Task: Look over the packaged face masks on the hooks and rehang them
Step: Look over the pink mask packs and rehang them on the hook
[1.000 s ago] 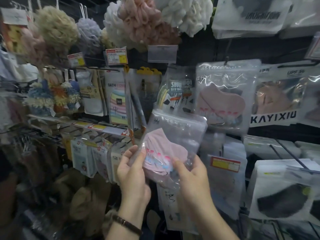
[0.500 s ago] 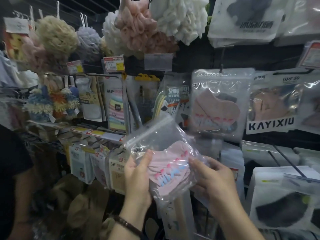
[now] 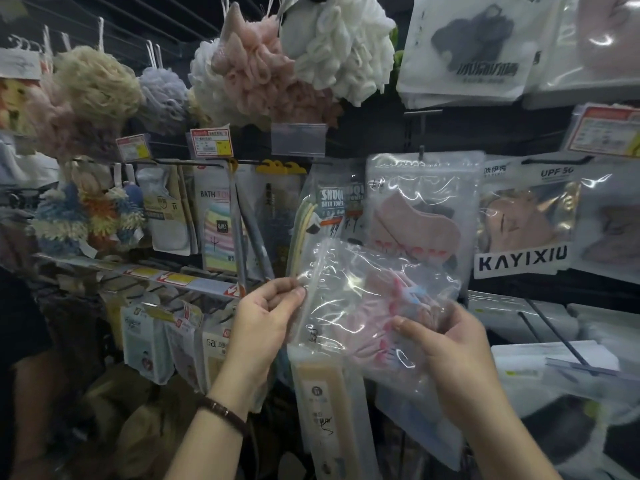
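Packet (image 3: 363,299) turned sideways between left hand (image 3: 266,323), right hand (image 3: 450,348)

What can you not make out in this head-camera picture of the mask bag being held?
Head view only:
- Held mask bag: the mask's print, broken up by glare and creases.
- Right hand: its fingertips, behind the bag.
- Red price tag: its text, too small and blurred.
- Far-right price tag: cut off by the edge.
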Action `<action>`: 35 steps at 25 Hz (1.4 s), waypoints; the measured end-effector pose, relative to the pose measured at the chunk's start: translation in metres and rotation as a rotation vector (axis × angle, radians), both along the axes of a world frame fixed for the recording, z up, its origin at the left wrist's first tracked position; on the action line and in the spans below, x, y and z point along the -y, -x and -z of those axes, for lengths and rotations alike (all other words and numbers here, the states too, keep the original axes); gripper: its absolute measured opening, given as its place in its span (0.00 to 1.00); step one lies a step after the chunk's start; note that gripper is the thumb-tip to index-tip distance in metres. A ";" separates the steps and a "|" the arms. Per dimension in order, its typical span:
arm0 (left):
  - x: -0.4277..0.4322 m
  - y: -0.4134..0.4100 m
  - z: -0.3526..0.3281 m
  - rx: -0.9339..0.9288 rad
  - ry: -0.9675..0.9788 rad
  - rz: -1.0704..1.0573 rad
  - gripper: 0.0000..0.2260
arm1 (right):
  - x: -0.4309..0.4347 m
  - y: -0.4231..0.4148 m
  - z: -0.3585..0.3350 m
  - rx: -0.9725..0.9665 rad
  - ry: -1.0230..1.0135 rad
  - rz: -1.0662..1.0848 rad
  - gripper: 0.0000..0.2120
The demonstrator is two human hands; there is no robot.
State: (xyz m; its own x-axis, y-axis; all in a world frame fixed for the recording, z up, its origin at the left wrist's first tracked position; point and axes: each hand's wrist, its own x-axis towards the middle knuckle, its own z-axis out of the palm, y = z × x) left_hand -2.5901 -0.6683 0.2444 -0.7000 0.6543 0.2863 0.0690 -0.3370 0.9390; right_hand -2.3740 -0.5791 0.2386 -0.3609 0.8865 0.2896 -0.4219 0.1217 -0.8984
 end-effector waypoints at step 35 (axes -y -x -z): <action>-0.015 -0.042 -0.022 0.001 0.183 0.124 0.17 | 0.000 -0.024 0.007 0.037 -0.047 0.043 0.12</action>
